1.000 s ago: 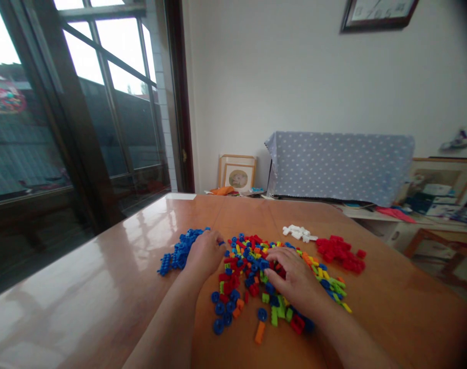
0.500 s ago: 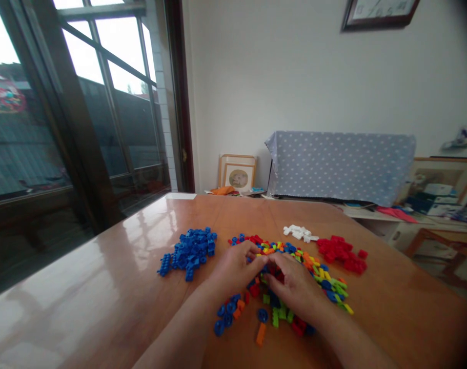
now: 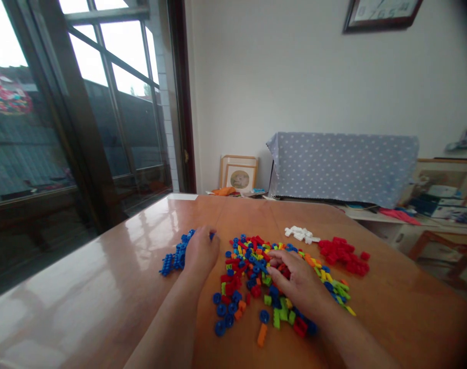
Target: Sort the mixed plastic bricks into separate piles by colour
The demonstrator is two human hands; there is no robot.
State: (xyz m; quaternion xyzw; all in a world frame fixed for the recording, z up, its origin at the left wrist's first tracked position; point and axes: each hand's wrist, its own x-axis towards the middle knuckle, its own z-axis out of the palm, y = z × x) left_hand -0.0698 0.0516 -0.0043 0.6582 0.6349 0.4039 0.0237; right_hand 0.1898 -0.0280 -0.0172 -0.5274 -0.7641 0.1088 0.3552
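Observation:
My left hand [image 3: 202, 248] is over the pile of blue bricks [image 3: 178, 257] on the left side of the table. Its fingers are curled, with a bit of blue brick [image 3: 211, 236] showing between the fingertips; the hand covers much of the pile. My right hand [image 3: 295, 277] rests low over the mixed pile of coloured toy bricks [image 3: 252, 256] in the middle. Its thumb and fingers are apart, and red pieces show in the gap. A blue piece [image 3: 261, 266] lies by the thumb tip.
White bricks [image 3: 301, 234] lie behind the mixed pile, and a heap of red bricks [image 3: 343, 255] is to the right. Blue wheel-like pieces [image 3: 220, 328] and an orange brick [image 3: 262, 334] lie at the near side of the wooden table [image 3: 102, 287]. A dotted cloth [image 3: 341, 166] hangs beyond.
My left hand has moved left from beside my right hand to the blue pile, uncovering part of the mixed pile. My right hand stays over the mixed bricks.

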